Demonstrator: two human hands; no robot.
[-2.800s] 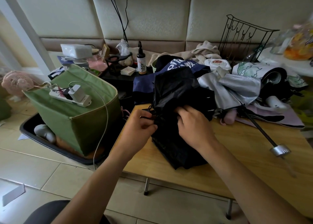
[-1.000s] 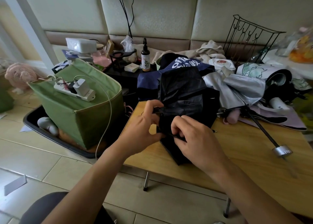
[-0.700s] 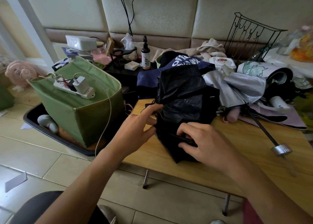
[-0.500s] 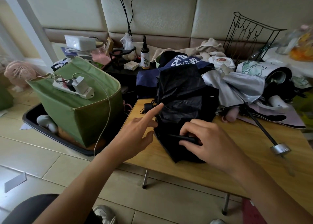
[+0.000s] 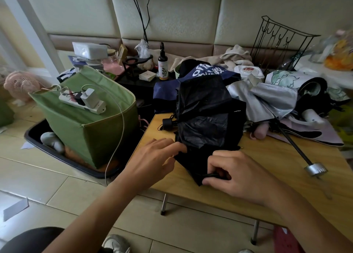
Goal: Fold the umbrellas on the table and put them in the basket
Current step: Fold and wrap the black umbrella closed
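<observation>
A black umbrella (image 5: 204, 119) lies crumpled on the wooden table (image 5: 267, 168), its handle end pointing left. My right hand (image 5: 235, 174) pinches a black strap at the umbrella's near edge. My left hand (image 5: 152, 159) touches the cloth's left edge with its fingertips, fingers loosely spread. Behind it lie a navy umbrella with white lettering (image 5: 202, 71) and a silver umbrella (image 5: 267, 101) whose dark shaft ends in a metal cap (image 5: 315, 169). A green fabric basket (image 5: 99, 130) stands on the floor left of the table.
A white power strip with a charger (image 5: 82, 100) and a cable lies across the basket's top. The basket sits in a black tray (image 5: 63, 157). Bottles, boxes, clothes and a black wire rack (image 5: 277, 40) crowd the back. A pink fan (image 5: 21, 84) stands far left.
My left hand let go of the umbrella's handle end and dropped to the cloth's left edge. My right hand slid nearer along the umbrella and holds the strap.
</observation>
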